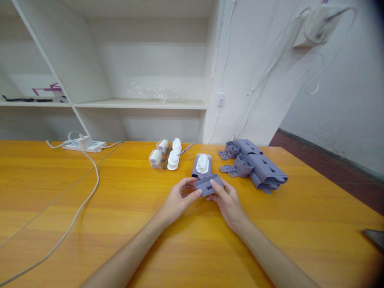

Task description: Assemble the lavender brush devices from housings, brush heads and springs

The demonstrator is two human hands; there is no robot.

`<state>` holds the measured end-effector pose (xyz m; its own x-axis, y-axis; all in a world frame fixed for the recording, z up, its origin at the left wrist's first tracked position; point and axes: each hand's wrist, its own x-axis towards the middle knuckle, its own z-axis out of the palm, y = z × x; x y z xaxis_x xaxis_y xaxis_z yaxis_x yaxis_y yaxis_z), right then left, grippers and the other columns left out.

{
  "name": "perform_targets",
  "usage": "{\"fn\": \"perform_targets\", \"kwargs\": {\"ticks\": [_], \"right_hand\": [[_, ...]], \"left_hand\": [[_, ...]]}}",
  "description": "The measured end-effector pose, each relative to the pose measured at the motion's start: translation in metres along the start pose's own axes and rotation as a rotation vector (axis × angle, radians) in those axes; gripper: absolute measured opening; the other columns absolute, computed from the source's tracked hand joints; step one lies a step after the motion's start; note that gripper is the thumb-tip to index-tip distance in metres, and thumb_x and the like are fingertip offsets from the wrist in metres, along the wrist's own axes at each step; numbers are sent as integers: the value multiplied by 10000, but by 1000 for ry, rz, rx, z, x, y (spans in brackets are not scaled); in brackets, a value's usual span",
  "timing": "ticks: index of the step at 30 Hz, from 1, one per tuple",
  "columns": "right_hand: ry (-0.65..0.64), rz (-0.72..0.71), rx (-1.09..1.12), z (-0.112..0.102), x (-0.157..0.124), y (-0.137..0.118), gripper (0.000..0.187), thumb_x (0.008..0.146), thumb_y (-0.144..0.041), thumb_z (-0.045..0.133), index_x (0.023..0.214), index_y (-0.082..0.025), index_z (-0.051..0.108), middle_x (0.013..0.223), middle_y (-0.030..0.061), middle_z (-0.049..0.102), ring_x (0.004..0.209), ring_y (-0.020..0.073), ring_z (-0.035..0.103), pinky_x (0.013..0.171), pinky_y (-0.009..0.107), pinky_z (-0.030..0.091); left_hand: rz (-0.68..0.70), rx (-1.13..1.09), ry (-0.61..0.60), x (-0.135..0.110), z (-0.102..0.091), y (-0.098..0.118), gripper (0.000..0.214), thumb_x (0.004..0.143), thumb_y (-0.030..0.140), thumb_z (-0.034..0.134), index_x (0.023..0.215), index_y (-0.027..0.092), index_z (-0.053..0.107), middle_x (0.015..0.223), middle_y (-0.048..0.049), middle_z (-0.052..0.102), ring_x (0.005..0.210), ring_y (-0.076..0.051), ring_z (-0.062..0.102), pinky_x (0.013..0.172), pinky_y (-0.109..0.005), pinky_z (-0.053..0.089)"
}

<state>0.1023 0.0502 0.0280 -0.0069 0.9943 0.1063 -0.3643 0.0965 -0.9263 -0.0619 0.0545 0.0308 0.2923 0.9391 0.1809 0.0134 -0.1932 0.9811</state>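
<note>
We are facing a wooden table (126,200) below a white shelf (150,105). Our left hand (177,200) and right hand (229,204) are both gripping a purple oval piece (207,187) just above the table, some fingertips hiding behind it. Beyond, it is covering the near end of a purple box (195,165), where a white oval piece (202,164) is lying. Leftward, we are seeing dark wiry bits (164,160), too tangled to make out. Rightward, larger purple boxes (267,168) are lying together. A dark object (375,238) is running out of view at the right edge.
</note>
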Motion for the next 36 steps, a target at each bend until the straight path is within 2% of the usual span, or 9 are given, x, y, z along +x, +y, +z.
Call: {"fn": "perform_targets", "kwargs": {"ticks": [4, 9, 12, 15, 21, 28, 30, 33, 36], "right_hand": [[147, 30, 259, -7, 5, -2, 240, 757, -404, 642, 877, -197, 622, 834, 21, 667, 729, 176, 619, 570, 305, 531], [224, 55, 335, -21, 13, -11, 283, 742, -413, 642, 926, -203, 598, 815, 26, 690, 700, 215, 668, 584, 349, 544], [275, 28, 347, -29, 16, -16, 255, 748, -401, 629, 904, -204, 588, 757, 5, 683, 604, 180, 652, 481, 277, 505], [304, 21, 350, -32, 18, -19, 253, 743, -410, 624, 877, -199, 582, 704, -7, 669, 546, 161, 633, 423, 240, 462], [320, 28, 339, -32, 18, -19, 271, 738, -434, 619, 879, -207, 575, 700, -14, 670, 533, 163, 627, 438, 260, 469], [326, 28, 349, -35, 19, -19, 260, 749, -446, 600, 868, -217, 576, 647, -36, 635, 499, 147, 591, 419, 258, 448], [355, 26, 348, -35, 19, -19, 265, 748, -448, 599, 872, -215, 581, 627, -43, 616, 478, 136, 568, 407, 258, 442], [382, 16, 347, -35, 19, -19, 263, 745, -440, 604, 869, -209, 589, 634, -49, 602, 476, 126, 553, 402, 257, 440], [391, 14, 348, -34, 19, -20, 259, 742, -435, 607, 863, -207, 594, 648, -51, 596, 482, 120, 548, 399, 255, 439]], "left_hand": [[308, 530, 46, -3, -1, -1, 389, 802, 336, 581, 1172, 223, 534, 1201, -108, 496, 1148, -247, 456, 1003, -425, 351], [364, 824, -7, 0, -5, -9, 455, 824, 314, 528, 1264, 224, 455, 1390, -123, 354, 1289, -275, 328, 1056, -480, 279], [357, 879, -70, 2, -7, -13, 507, 832, 309, 514, 1317, 220, 395, 1476, -114, 243, 1359, -275, 211, 1085, -496, 212], [344, 906, -116, 2, -8, -13, 491, 846, 306, 487, 1320, 223, 390, 1491, -101, 222, 1370, -269, 187, 1088, -504, 187], [422, 953, -116, -3, -4, 1, 455, 820, 272, 514, 1267, 219, 450, 1397, -126, 394, 1270, -293, 353, 1068, -532, 177], [537, 979, -279, -17, 13, 20, 376, 835, 256, 466, 1208, 216, 492, 1141, -121, 570, 1053, -277, 495, 932, -456, 365], [548, 960, -240, -17, 13, 19, 459, 818, 245, 487, 1272, 216, 435, 1236, -131, 507, 1146, -293, 442, 970, -470, 342], [526, 941, -176, -13, 7, 13, 642, 787, 261, 540, 1376, 224, 289, 1439, -128, 287, 1312, -316, 264, 1060, -514, 232], [463, 955, -197, -9, 0, 7, 676, 802, 277, 545, 1401, 261, 231, 1471, -115, 231, 1320, -304, 263, 1068, -522, 222]]}}
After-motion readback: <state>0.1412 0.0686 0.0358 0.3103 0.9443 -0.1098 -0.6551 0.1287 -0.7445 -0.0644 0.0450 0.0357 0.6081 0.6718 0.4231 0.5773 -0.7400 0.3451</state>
